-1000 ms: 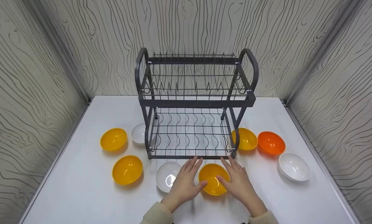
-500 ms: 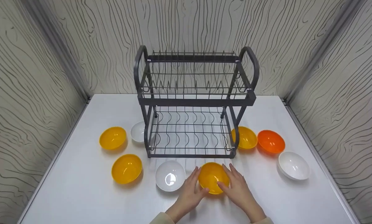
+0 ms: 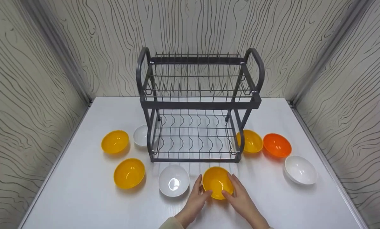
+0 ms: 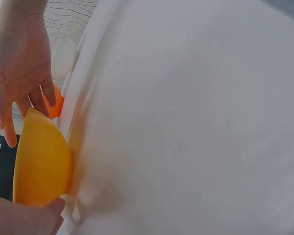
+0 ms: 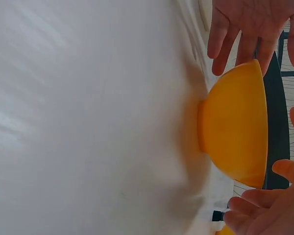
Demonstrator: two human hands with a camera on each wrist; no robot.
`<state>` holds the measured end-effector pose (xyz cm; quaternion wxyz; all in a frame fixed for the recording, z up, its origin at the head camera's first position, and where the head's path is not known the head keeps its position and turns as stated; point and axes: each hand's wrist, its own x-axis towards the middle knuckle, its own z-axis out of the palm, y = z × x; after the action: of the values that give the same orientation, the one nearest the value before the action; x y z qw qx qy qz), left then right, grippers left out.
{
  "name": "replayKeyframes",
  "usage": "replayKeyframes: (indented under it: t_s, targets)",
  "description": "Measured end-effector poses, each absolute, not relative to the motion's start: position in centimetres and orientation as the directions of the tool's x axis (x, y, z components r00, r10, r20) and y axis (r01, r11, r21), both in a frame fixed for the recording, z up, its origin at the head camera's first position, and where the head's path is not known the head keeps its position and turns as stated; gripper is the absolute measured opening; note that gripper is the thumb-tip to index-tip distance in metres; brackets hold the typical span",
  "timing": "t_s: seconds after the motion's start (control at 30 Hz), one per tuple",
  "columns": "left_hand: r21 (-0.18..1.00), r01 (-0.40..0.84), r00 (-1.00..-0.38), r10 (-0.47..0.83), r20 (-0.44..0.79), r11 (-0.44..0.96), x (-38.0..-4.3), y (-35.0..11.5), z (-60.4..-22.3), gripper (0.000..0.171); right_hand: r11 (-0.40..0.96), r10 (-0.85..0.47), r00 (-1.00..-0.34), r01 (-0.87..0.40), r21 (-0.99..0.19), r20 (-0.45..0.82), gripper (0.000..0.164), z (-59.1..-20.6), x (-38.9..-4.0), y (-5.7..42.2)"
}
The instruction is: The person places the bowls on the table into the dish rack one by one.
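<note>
Left hand (image 3: 195, 199) at the bowl's 8 o'clock, fingers loose, not gripping; glossy yellow round bowl (image 3: 217, 183), probably hard plastic, between 5 and 6 o'clock of the dark-grey metal two-tier rack (image 3: 199, 105); right hand (image 3: 241, 198) at 4, likewise loose, contact unclear. Likely light, stiff, slippery; pinch opposite rims, thumbs inside.
</note>
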<state>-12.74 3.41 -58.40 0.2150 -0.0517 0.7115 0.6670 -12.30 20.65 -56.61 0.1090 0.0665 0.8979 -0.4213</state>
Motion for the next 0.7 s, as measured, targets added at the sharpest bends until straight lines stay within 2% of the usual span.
replayKeyframes:
  t_s: [0.3, 0.53, 0.7]
  targets:
    - [0.916, -0.400, -0.898, 0.190, -0.396, 0.020, -13.6, 4.2, -59.4, 0.070, 0.393, 0.057, -0.950, 0.305, -0.868, -0.308, 0.082, -57.3, -12.2, 20.1]
    - [0.931, -0.365, -0.914, 0.182, -0.363, 0.019, -13.6, 4.3, -59.9, 0.064, 0.322, 0.090, -0.926, 0.376, -0.869, -0.367, 0.086, -57.7, -12.6, 19.8]
    - [0.933, -0.359, -0.916, 0.195, -0.350, -0.008, -13.7, 4.3, -60.1, 0.061, 0.213, 0.098, -0.887, 0.462, -0.861, -0.452, 0.087, -58.1, -13.0, 19.6]
